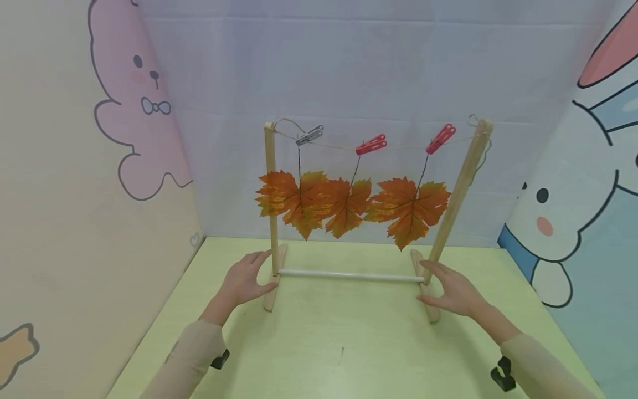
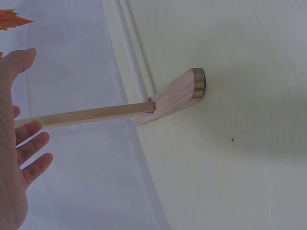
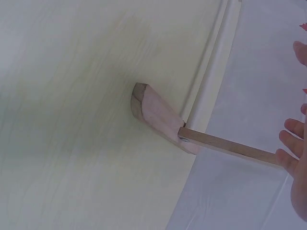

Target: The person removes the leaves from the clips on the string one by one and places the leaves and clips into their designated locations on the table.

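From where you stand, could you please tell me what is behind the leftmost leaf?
The left post runs behind the leftmost leaf, showing above and below it; the pale cloth is farther back. The stretch of post the leaf covers cannot be seen.

A pale yellow-green table (image 1: 319,327), its surface faintly streaked, spreads from the near side to a straight far edge; on its far half stands a wooden stand (image 1: 351,275), which rests on two flat feet; the left foot (image 1: 269,299) and the right foot (image 1: 431,310) lie well apart, each running near to far; a small dark mark (image 1: 341,352) shows on the near part, between left and right.
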Demonstrator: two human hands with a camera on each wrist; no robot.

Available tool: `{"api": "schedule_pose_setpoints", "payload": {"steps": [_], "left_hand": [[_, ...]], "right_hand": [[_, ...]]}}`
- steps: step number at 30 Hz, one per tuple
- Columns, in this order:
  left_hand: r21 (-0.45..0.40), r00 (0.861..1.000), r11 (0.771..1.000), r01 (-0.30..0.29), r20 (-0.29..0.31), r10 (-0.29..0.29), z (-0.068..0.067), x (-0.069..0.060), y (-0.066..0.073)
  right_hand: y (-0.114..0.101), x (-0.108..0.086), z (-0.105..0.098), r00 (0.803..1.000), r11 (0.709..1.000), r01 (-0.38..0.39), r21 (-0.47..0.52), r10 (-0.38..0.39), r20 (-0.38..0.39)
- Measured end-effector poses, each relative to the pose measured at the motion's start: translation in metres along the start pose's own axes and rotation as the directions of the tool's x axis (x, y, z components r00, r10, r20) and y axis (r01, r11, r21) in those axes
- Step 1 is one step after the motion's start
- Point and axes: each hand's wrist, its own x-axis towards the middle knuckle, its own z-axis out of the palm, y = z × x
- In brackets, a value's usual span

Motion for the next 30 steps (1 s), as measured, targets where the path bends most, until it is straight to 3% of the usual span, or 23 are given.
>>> {"api": "schedule_pose_setpoints", "payload": {"steps": [10,20,30], "left_hand": [[-0.005,0.999,0.999,-0.033,-0.026,0.033,-0.005,0.010,0.005],[0.005,0.999,0.999,-0.033,-0.031,0.033,-0.023,0.024,0.014],[0.012,0.995,0.998,-0.070,-0.069,0.070,-0.037,0.042,0.019]], "right_hand": [[-0.018,0.017,-0.009,0.999,0.999,0.047,0.027,-0.047,-0.010],[-0.030,0.033,-0.019,0.988,0.989,0.148,0.021,-0.147,-0.050],[-0.041,0.048,-0.028,0.980,0.983,0.183,0.013,-0.181,-0.082]]}}
